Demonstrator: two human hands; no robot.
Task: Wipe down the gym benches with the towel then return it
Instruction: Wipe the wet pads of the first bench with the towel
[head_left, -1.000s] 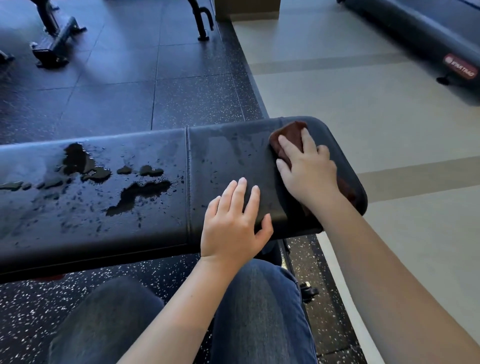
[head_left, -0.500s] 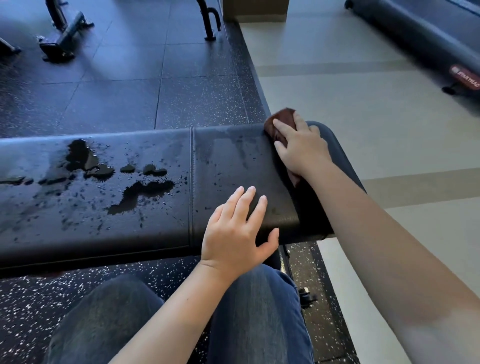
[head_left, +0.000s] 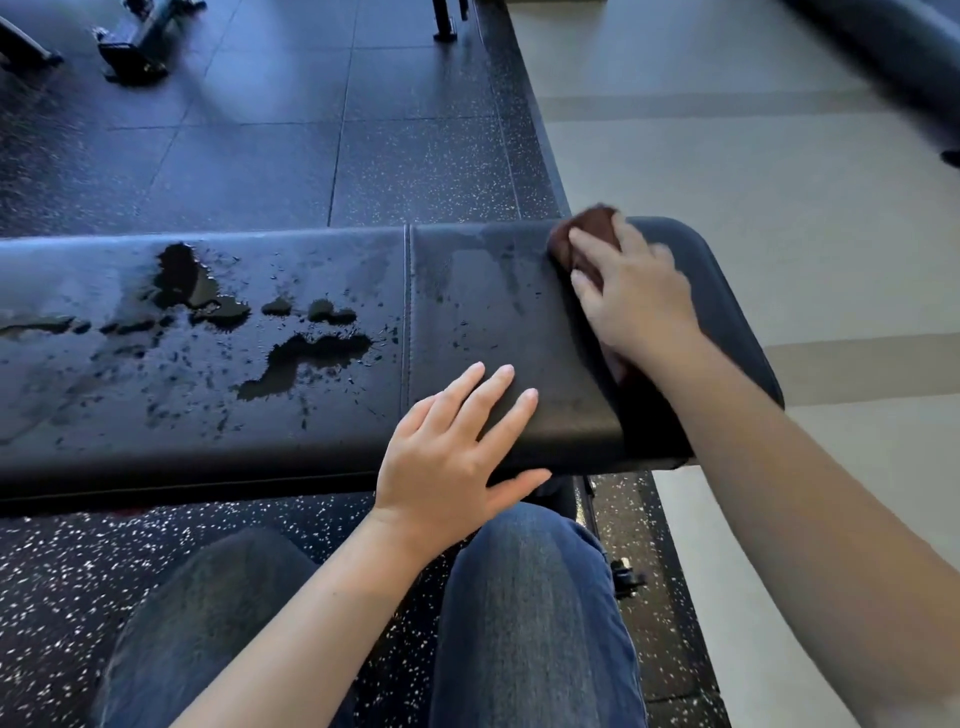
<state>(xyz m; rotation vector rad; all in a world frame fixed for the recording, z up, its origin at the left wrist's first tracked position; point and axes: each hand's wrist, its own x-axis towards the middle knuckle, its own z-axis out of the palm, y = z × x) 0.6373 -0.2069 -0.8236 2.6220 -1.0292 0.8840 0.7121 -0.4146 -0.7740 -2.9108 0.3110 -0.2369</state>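
Note:
A black padded gym bench (head_left: 483, 317) runs across the view from left to right. Puddles and droplets of water (head_left: 306, 358) lie on its left pad. My right hand (head_left: 634, 296) presses a brown towel (head_left: 584, 236) flat against the far edge of the right pad; most of the towel is hidden under the palm. My left hand (head_left: 457, 457) rests flat on the near edge of the same pad, fingers spread, holding nothing.
My knees in blue jeans (head_left: 530, 613) are just in front of the bench. Dark speckled rubber flooring (head_left: 363, 130) lies beyond it, with machine feet (head_left: 135, 47) at the far left. Pale flooring (head_left: 753, 156) is to the right, and another dark padded piece (head_left: 893, 47) at the top right.
My right hand slid the towel away from me, from the middle of the right pad up to its far edge. My left hand stayed in place.

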